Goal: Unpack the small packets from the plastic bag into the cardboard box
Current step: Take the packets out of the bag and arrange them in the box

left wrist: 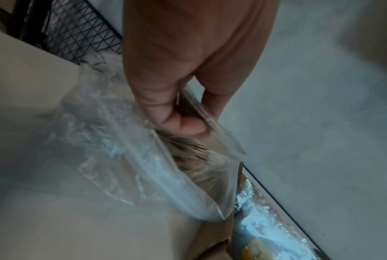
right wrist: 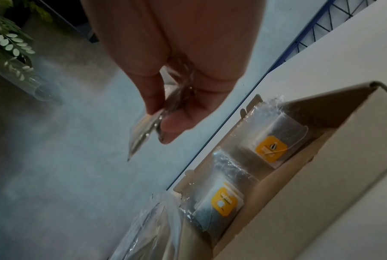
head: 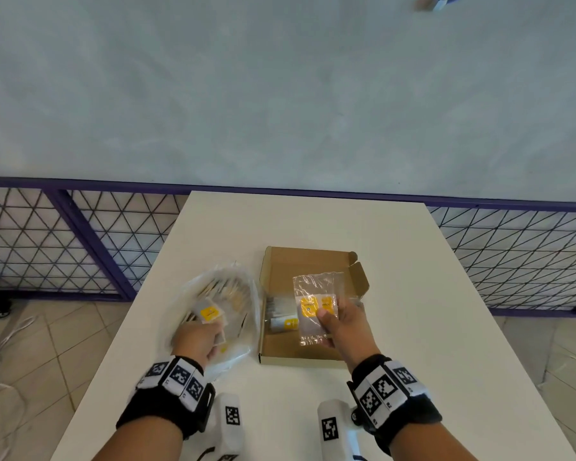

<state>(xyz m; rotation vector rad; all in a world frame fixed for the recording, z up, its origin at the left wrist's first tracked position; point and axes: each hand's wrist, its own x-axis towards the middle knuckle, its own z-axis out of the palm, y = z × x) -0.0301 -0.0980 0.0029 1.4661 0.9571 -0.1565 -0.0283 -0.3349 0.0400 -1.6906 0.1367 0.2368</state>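
An open cardboard box [head: 280,351] lies mid-table with clear packets bearing yellow labels [right wrist: 270,148] inside it. My right hand [head: 341,322] hovers over the box and pinches a clear packet [head: 315,306] with yellow tags between thumb and fingers; in the right wrist view that packet [right wrist: 143,133] hangs edge-on. Left of the box sits the crumpled plastic bag [head: 233,294], holding more packets. My left hand [head: 200,339] is at the bag and grips a packet [head: 210,313] with a yellow label; in the left wrist view the fingers [left wrist: 181,123] curl round a clear packet [left wrist: 210,167].
The white table [head: 413,327] has bare surface right of and behind the box. A purple-framed mesh railing [head: 80,234] runs behind the table. Tiled floor with cables [head: 10,334] lies to the left. A plant in a clear tube [right wrist: 16,58] shows in the right wrist view.
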